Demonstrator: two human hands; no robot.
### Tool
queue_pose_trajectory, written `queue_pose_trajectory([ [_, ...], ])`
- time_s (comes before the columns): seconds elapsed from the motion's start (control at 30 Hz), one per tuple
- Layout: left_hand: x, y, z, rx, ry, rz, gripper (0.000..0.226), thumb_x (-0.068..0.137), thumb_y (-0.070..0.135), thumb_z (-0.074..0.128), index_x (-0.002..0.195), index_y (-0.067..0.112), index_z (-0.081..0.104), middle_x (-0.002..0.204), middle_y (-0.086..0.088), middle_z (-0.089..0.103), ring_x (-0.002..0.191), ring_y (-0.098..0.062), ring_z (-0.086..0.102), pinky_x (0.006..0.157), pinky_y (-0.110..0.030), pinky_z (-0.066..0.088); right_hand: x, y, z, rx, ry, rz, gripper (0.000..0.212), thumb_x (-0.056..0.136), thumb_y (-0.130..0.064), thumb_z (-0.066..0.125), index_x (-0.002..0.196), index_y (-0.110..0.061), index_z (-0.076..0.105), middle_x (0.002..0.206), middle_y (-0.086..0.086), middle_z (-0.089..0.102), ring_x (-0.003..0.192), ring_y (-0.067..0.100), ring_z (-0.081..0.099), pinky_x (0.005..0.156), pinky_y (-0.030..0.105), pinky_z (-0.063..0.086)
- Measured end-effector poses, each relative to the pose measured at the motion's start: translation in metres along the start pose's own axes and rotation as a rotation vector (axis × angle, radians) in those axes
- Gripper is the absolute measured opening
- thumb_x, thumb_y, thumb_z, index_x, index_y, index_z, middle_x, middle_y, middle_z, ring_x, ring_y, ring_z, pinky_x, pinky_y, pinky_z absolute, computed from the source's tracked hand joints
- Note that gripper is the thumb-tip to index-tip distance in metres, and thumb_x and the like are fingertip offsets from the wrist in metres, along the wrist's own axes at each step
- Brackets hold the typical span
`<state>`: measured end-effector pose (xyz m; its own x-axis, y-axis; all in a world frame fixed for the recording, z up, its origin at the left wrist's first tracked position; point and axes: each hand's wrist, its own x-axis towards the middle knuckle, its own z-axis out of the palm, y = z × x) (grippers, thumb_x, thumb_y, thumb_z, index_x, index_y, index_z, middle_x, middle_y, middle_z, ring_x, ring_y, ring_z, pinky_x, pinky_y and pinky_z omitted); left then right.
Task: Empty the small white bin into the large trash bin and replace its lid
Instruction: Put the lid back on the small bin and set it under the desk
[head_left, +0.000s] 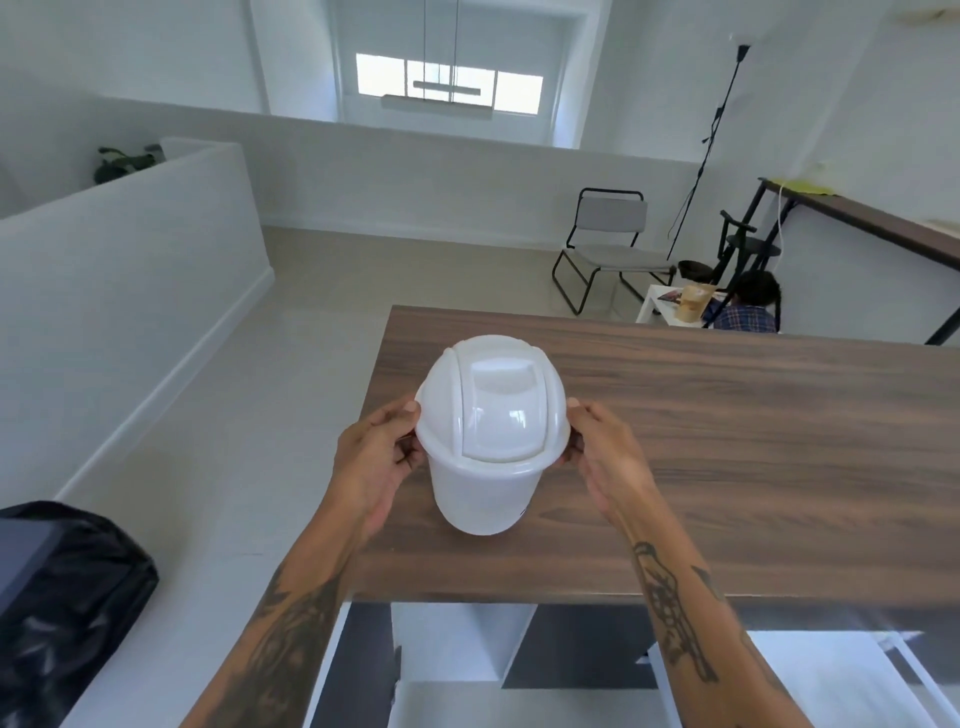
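The small white bin (480, 499) stands upright near the left end of the wooden table (753, 441). Its domed white swing lid (493, 402) sits on top of it. My left hand (376, 457) grips the lid's rim on the left side. On the opposite side, my right hand (605, 457) holds the same rim, thumb on the edge. The large trash bin (62, 597), lined with a black bag, stands on the floor at the lower left, partly cut off by the frame.
White shelving (462, 654) sits under the table's near edge. A low white wall (130, 270) runs along the left. Beyond the table are a folding chair (608, 244), a small white side table (660, 306) and a seated person (748, 306).
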<state>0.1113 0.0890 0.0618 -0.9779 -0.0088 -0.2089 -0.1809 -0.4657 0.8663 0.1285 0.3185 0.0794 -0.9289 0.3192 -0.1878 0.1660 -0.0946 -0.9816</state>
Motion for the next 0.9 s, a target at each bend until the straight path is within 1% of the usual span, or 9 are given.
queue_pose_trajectory([
  [0.2,-0.081,-0.006,-0.004,0.019,0.019,0.062,0.019,0.092,0.013,0.067,0.110,0.010,0.075,0.092,-0.005,0.075,0.086,-0.021,0.061,0.077,-0.032,0.056,-0.070,0.007,-0.024,0.036,-0.035,-0.013,0.021,0.101,-0.012,0.048,0.103,-0.002,0.066,0.072,0.009,0.064,0.053,0.018,0.052,0.047,0.030,0.047],
  [0.3,-0.125,-0.024,-0.008,0.043,0.014,0.062,0.023,0.093,0.013,0.065,0.114,0.007,0.073,0.098,-0.008,0.073,0.086,-0.022,0.060,0.073,-0.030,0.060,-0.109,0.021,-0.045,0.049,-0.044,-0.011,0.023,0.101,-0.014,0.049,0.107,0.003,0.063,0.078,0.013,0.063,0.055,0.017,0.053,0.052,0.032,0.048],
  [0.37,-0.154,-0.040,-0.012,0.063,0.025,0.043,0.023,0.094,0.013,0.064,0.114,0.004,0.071,0.101,-0.009,0.073,0.088,-0.023,0.060,0.078,-0.036,0.060,-0.135,0.037,-0.060,0.040,-0.040,0.012,0.024,0.101,-0.017,0.049,0.107,0.001,0.065,0.085,0.016,0.064,0.062,0.021,0.055,0.058,0.036,0.052],
  [0.47,-0.194,-0.070,-0.022,0.053,0.041,0.003,0.016,0.094,0.013,0.063,0.106,0.010,0.073,0.100,-0.005,0.075,0.085,-0.019,0.064,0.074,-0.028,0.060,-0.169,0.070,-0.081,0.024,-0.039,0.048,0.026,0.101,-0.022,0.050,0.104,-0.003,0.066,0.084,0.014,0.066,0.064,0.023,0.056,0.054,0.030,0.054],
  [0.6,-0.230,-0.121,-0.047,0.131,0.081,-0.062,0.025,0.097,0.017,0.059,0.119,0.016,0.071,0.117,-0.006,0.074,0.099,-0.023,0.068,0.089,-0.034,0.059,-0.200,0.133,-0.097,0.028,-0.005,0.118,0.021,0.099,-0.024,0.051,0.101,-0.013,0.070,0.089,0.008,0.072,0.072,0.022,0.062,0.057,0.025,0.056],
  [0.67,-0.240,-0.154,-0.061,0.192,0.128,-0.106,0.027,0.099,0.020,0.056,0.122,0.022,0.070,0.117,-0.002,0.074,0.106,-0.023,0.070,0.092,-0.037,0.058,-0.208,0.173,-0.100,0.030,0.010,0.170,0.019,0.099,-0.023,0.052,0.099,-0.022,0.071,0.099,0.008,0.074,0.082,0.022,0.067,0.061,0.026,0.057],
  [0.73,-0.242,-0.191,-0.077,0.256,0.184,-0.165,0.027,0.101,0.021,0.054,0.123,0.026,0.070,0.117,0.001,0.074,0.108,-0.024,0.070,0.094,-0.040,0.058,-0.209,0.217,-0.103,0.058,0.033,0.233,0.019,0.099,-0.022,0.054,0.099,-0.025,0.073,0.105,0.008,0.073,0.089,0.023,0.067,0.064,0.028,0.057],
  [0.83,-0.229,-0.251,-0.104,0.293,0.271,-0.279,0.026,0.101,0.022,0.055,0.120,0.026,0.071,0.118,-0.002,0.073,0.110,-0.029,0.068,0.096,-0.050,0.055,-0.197,0.287,-0.104,0.122,0.072,0.335,0.021,0.098,-0.021,0.056,0.105,-0.026,0.076,0.107,0.000,0.076,0.096,0.019,0.070,0.070,0.029,0.058],
  [0.9,-0.212,-0.295,-0.125,0.303,0.332,-0.344,0.024,0.100,0.022,0.057,0.117,0.023,0.073,0.115,-0.005,0.074,0.108,-0.031,0.068,0.094,-0.051,0.056,-0.182,0.338,-0.103,0.131,0.075,0.381,0.023,0.098,-0.023,0.056,0.109,-0.025,0.076,0.109,0.000,0.076,0.097,0.018,0.070,0.071,0.028,0.060],
])
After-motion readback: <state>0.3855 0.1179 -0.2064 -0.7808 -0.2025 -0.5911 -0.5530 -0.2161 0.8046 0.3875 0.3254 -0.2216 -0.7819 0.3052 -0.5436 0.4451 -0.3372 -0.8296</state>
